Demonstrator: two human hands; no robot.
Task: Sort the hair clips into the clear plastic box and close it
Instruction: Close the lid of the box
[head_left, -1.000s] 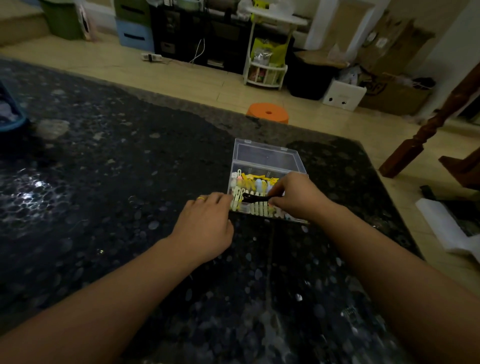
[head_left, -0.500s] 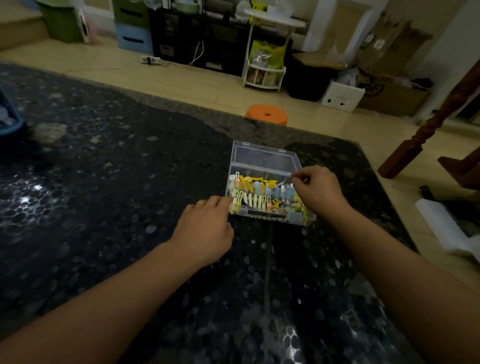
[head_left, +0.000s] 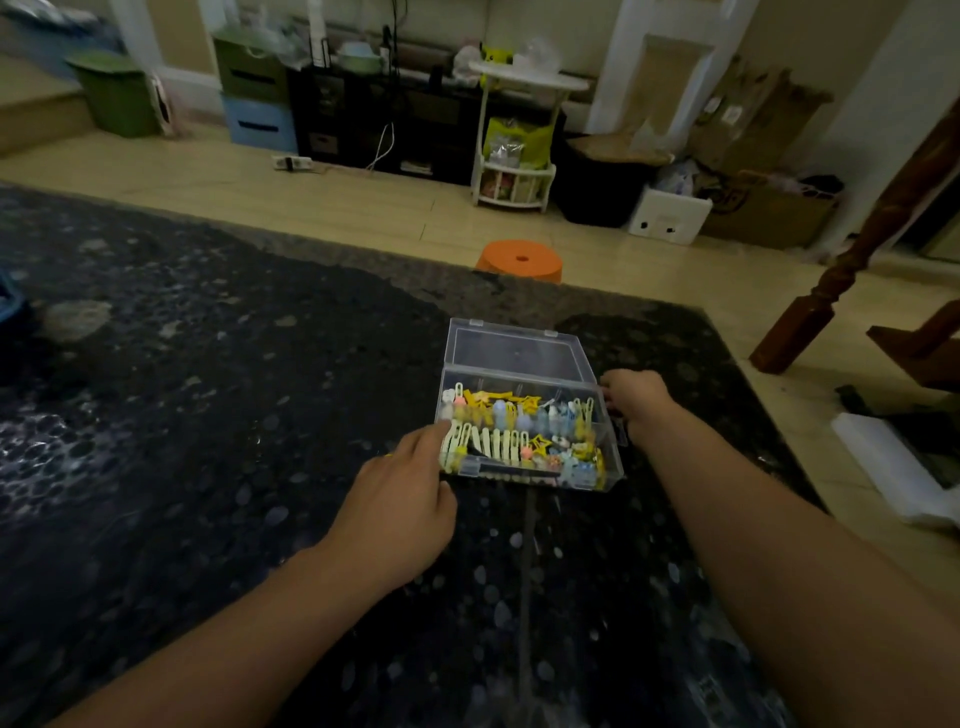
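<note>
The clear plastic box (head_left: 614, 457) stands on the dark speckled table (head_left: 208, 415), its lid (head_left: 514, 353) hinged back and lying open behind it. Several hair clips (head_left: 498, 431) in yellow, white, blue and pink fill it, with a black clip (head_left: 480, 451) near the front wall. My left hand (head_left: 400, 504) rests at the box's front left corner, index finger stretched along the left wall. My right hand (head_left: 636, 395) is at the box's right side near the hinge, fingers curled against the wall.
An orange stool (head_left: 521, 260) stands on the floor just beyond the table's far edge. A blue object (head_left: 8, 301) pokes in at the left edge. A wooden post (head_left: 810, 312) and white packaging (head_left: 893, 467) lie to the right of the table.
My right hand let go of the black clip inside the box, lifted off the clips and moved round to the box's right side. My left hand stayed at the front left corner.
</note>
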